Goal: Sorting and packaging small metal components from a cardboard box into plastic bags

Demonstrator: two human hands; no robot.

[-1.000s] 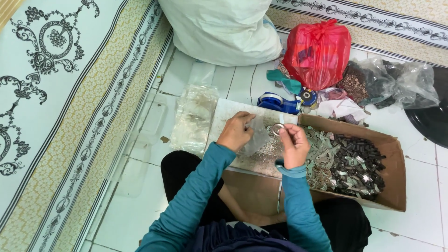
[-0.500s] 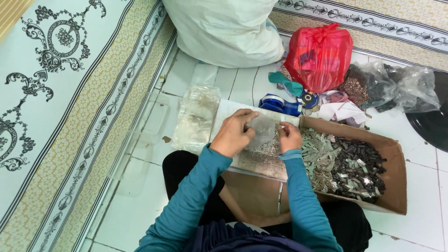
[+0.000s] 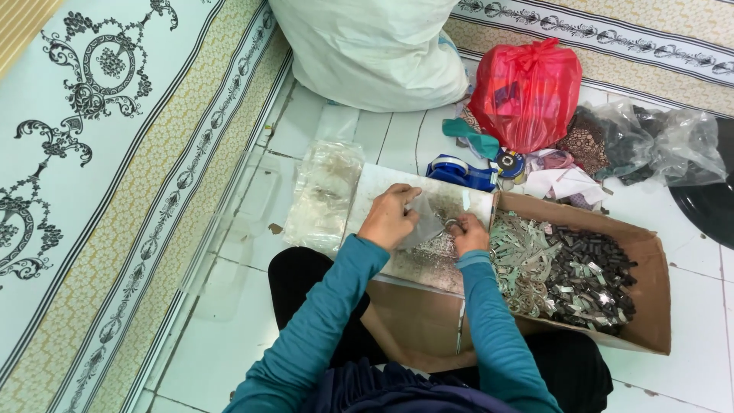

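Note:
My left hand (image 3: pixel 391 217) and my right hand (image 3: pixel 469 234) meet over a pale flat board (image 3: pixel 375 183) that lies across my lap. Between them they hold a small clear plastic bag (image 3: pixel 425 222), with the left hand's fingers pinching its upper edge. My right hand grips the bag's right side, closed on something small and metallic. A scatter of small silvery pieces (image 3: pixel 437 248) lies on the board just under my hands. Both arms wear teal sleeves.
An open cardboard box (image 3: pixel 650 252) to the right holds silvery and dark small parts. A stack of clear bags (image 3: pixel 325 191) lies left of the board. Behind are a tape dispenser (image 3: pixel 457 170), a red plastic bag (image 3: pixel 527 92), a white sack (image 3: pixel 367 46) and clear bags (image 3: pixel 673 141). A patterned mat (image 3: pixel 115 153) runs along the left.
My right hand has moved down and to the left, closer to my left hand. The clear bag now sits between both hands.

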